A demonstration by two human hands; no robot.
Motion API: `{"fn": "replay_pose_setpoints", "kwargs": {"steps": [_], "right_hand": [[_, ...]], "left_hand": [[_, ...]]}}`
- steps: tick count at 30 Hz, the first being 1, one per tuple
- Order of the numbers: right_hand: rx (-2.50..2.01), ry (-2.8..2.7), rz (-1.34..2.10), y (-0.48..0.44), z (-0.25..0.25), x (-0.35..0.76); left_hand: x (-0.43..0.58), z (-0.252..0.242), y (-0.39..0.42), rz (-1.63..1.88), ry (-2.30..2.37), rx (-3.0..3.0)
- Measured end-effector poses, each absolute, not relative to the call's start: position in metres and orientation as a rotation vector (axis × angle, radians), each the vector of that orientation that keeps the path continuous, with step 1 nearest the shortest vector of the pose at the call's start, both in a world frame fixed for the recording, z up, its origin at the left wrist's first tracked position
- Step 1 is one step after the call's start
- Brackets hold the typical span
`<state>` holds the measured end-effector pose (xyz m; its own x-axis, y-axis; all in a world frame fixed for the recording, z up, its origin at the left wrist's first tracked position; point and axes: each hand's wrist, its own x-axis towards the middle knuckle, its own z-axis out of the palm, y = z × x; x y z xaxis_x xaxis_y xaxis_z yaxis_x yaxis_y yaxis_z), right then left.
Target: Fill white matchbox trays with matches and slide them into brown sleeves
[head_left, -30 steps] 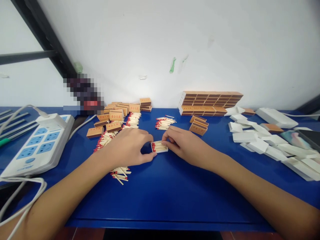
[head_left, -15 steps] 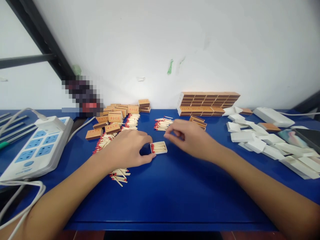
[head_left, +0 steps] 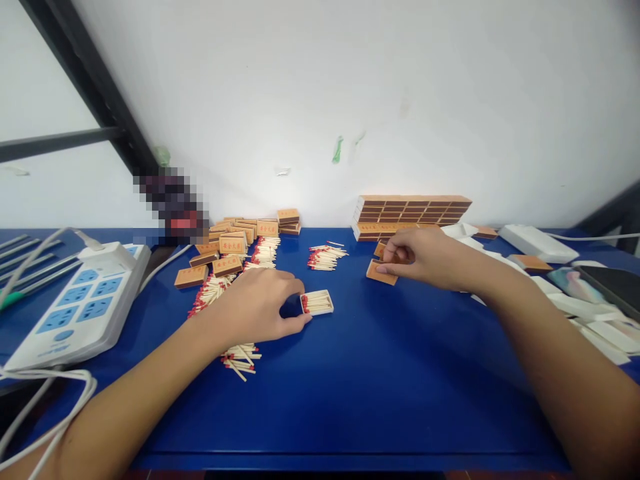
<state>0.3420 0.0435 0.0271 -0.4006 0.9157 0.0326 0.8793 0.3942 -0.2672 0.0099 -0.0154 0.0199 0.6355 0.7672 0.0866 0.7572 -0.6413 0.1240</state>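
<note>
Left hand (head_left: 260, 303) and forearm cover the middle of the long match heap (head_left: 265, 248); only its far end and some loose matches near the wrist show. Right hand (head_left: 417, 257) hides part of the brown sleeve (head_left: 389, 277) and the lower row of the boxed stack (head_left: 413, 212). Right forearm cuts across the white trays (head_left: 607, 337). Pixelated patch (head_left: 173, 207) at left, contents unreadable. Dark flat object (head_left: 610, 287) runs off the right edge, can't tell what. Print on boxes mostly too small to read.

Matchbox tray (head_left: 323, 312): small, white, open-topped, on the table (head_left: 350, 400) just right of the left hand, near centre. Matches inside lie side by side, red heads toward the left hand, pale sticks to the right.

Left hand grasps the tray's left end, thumb on near corner, index on far corner. Right hand has its thumb on the brown sleeve, fingers curled behind; can't tell if the pinch is closed.

Sleeve is tan card, flat-faced, tilted. Small match pile (head_left: 325, 258) between the hands, farther back. Tan boxes with dark sides clustered at left. Table smooth, glossy blue. Power strip (head_left: 75, 313) white plastic, blue sockets.
</note>
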Motion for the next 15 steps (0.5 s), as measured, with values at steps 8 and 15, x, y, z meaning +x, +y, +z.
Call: {"fn": "replay_pose_setpoints", "kwargs": {"steps": [8, 15], "right_hand": [[-1.452, -2.538, 0.396, 0.039, 0.021, 0.332], [-1.271, -2.567, 0.457, 0.018, 0.016, 0.306]], "left_hand": [[0.009, 0.017, -0.013, 0.220, 1.290, 2.802], [0.006, 0.012, -0.011, 0.401, 1.410, 2.758]]}}
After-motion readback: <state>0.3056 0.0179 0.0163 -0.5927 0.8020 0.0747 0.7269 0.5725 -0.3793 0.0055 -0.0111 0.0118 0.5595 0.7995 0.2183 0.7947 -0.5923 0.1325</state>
